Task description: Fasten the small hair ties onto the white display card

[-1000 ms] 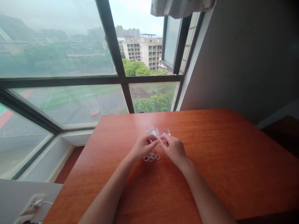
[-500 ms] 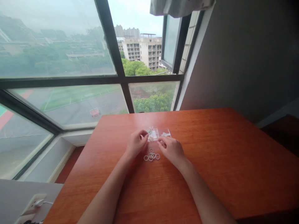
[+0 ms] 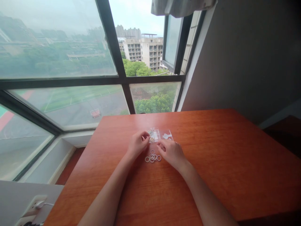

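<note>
On the reddish wooden table (image 3: pixel 223 163) lies a loose cluster of several small white rings (image 3: pixel 152 157), right between my two hands. Just beyond them sits a small clear plastic bag (image 3: pixel 162 135) with a few rings in its left end. My left hand (image 3: pixel 137 145) rests on the table with its fingers curled, fingertips close to the bag's left end. My right hand (image 3: pixel 171 151) lies beside the rings, its fingers bent down toward the cluster. Whether either hand pinches a ring is hidden by the fingers.
A large window (image 3: pixel 70 62) with dark frames rises behind the table's far edge. A grey wall (image 3: pixel 246 56) stands at the right. A white socket with a plug (image 3: pixel 35 205) sits at the lower left, off the table.
The hands, joined at the fingertips in front of the bag, have parted. The left moved left to the bag's end. The right sank down toward the ring cluster.
</note>
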{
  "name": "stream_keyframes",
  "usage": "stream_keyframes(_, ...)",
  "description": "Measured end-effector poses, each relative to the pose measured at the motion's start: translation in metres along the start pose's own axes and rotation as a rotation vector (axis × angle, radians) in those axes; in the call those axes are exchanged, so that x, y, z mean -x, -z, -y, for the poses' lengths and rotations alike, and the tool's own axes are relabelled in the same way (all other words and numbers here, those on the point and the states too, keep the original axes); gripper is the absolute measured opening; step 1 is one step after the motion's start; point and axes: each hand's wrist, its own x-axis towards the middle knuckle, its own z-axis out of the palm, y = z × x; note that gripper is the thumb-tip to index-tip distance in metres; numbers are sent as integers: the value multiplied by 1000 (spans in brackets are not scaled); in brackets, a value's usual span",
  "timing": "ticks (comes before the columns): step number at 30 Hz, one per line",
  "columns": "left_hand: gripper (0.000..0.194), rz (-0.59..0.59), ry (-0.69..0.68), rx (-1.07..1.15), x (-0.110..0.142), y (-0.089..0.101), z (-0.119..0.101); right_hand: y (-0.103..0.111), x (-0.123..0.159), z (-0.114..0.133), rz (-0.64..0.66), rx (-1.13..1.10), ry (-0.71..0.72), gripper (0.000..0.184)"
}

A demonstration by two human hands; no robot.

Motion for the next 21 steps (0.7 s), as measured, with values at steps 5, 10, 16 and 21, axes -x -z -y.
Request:
stream_keyframes(5, 13, -14, -12, 17, 0, 2, -1, 1, -1, 2, 32, -4, 6, 12)
stream_keyframes(10, 13, -43, -11, 27, 0, 5, -4, 0, 2, 6, 137, -70, 107, 11)
stream_keyframes(16, 14, -47, -12, 29, 0, 9, -6, -8, 9, 14, 273, -72, 251, 19)
stream_keyframes(21, 15, -49, -9, 16, 0, 10, -5, -13, 11, 21, 335, 36, 271, 15)
